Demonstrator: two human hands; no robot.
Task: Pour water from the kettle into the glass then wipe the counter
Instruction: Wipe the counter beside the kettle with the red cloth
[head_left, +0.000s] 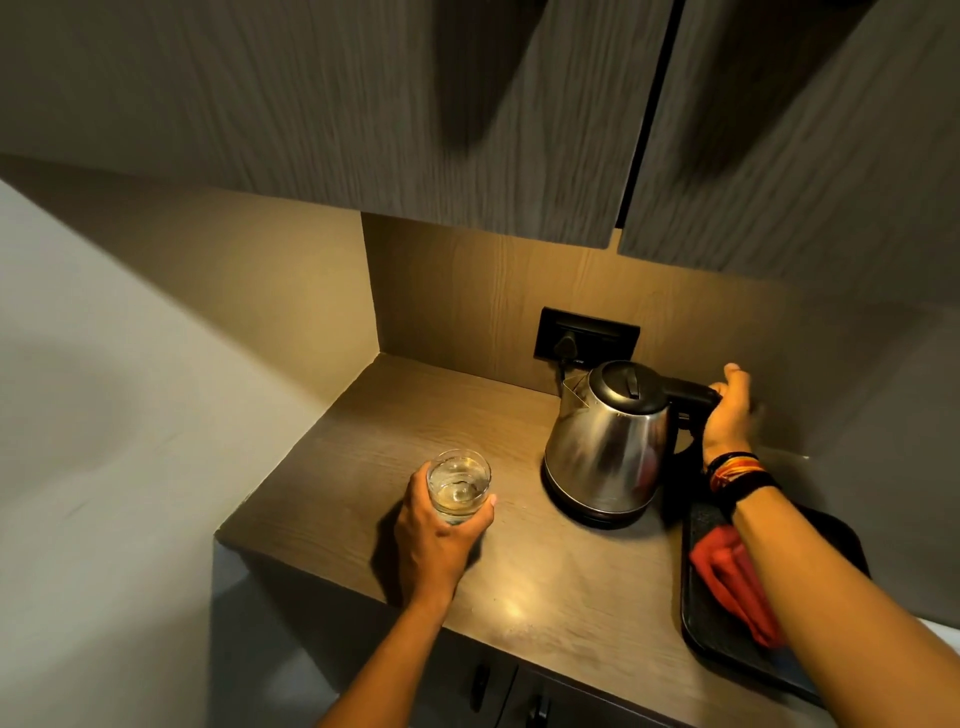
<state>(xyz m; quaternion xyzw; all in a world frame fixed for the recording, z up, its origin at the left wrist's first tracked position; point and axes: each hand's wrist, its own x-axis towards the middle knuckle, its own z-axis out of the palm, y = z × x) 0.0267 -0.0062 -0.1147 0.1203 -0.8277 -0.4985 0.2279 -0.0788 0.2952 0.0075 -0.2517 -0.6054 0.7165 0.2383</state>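
Two hands: both are over the wooden desk (545, 582), one at each task thing.
Wall: a pale, bare wall (104, 389) fills the left side, beside the desk's left edge.
Left hand: the left hand (434, 535) reaches in from below and rests on the desk near its front left part.
Left fingers: the fingers (480, 514) curl around the lower half of the glass, thumb on the near right side, holding it.
Glass: the clear glass (458, 486) stands upright on the desk, partly filled with water, well left of the kettle.
Socket: a black socket plate (587, 335) sits on the back panel with a plug in it, just behind the kettle.
Kettle: the steel kettle (608, 447) with a black lid stands upright on its dark base at the back of the desk, spout pointing left and back, handle to the right.
Right hand: the right hand (730, 410) is at the black handle, wrapped around its outer end, thumb up.
Right fingers: closed on the kettle handle, holding it.
Wristbands: several coloured threads and a black band (737, 475) circle the right wrist.
Tray: a black tray (698, 623) lies at the desk's right front, partly under the right forearm.
Cloth: a red folded cloth (727, 577) lies on the tray, partly hidden by the forearm.
Cupboards: dark wood-grain doors (363, 104) hang overhead.
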